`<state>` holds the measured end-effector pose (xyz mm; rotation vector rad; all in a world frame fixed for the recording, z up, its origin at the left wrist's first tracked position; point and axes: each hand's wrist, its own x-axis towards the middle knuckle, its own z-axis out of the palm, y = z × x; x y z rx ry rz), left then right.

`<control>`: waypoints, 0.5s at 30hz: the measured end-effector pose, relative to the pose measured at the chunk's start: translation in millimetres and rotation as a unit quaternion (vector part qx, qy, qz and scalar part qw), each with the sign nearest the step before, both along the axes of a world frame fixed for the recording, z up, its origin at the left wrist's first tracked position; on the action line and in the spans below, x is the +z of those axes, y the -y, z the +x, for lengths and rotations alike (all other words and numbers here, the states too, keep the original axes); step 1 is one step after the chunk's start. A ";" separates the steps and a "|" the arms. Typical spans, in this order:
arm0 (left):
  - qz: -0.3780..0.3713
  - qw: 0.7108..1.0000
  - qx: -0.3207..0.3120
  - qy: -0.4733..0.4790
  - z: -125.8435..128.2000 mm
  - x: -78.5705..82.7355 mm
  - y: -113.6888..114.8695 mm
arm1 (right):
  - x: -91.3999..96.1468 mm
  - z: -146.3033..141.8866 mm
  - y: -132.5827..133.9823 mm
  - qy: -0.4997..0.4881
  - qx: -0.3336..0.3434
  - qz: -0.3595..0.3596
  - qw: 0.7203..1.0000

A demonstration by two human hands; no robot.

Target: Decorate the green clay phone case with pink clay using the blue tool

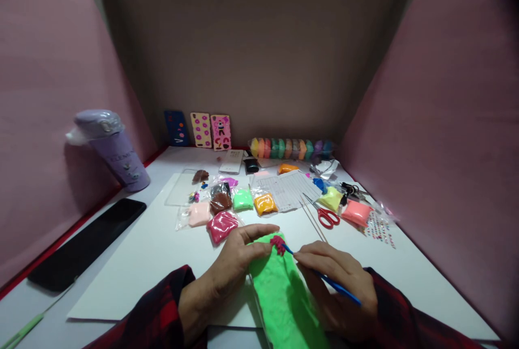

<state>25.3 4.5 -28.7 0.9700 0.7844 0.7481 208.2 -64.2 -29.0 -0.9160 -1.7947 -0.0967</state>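
Observation:
A long slab covered in bright green clay [284, 295] lies on the white sheet in front of me. My left hand [233, 265] rests on its upper left edge, fingers stretched flat along the top. A small dark pink clay piece [278, 243] sits at the slab's top end. My right hand [338, 279] pinches a thin blue tool [328, 281] like a pen, its tip touching the pink piece. Both sleeves are red and black plaid.
Small bags of clay [221, 226] in pink, brown, green, orange and yellow lie behind the slab, with red scissors [326, 215] and a printed paper [286, 189]. A purple tumbler [113, 149] and a black phone [87, 243] are at the left. Decorated phone cases [211, 130] and a row of clay tubs [292, 148] line the back wall.

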 end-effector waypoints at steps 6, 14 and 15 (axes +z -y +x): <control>0.002 1.000 -0.001 -0.003 0.3 -0.8 0.0 | 1.3 0.0 -0.7 0.002 0.017 -0.002 1.000; -0.004 1.000 -0.003 0.005 0.1 1.7 0.7 | 4.9 -2.0 0.4 -0.009 -0.002 0.005 1.000; -0.002 1.000 -0.004 0.006 0.1 1.9 0.7 | 5.0 -2.3 0.2 -0.011 -0.004 0.008 1.000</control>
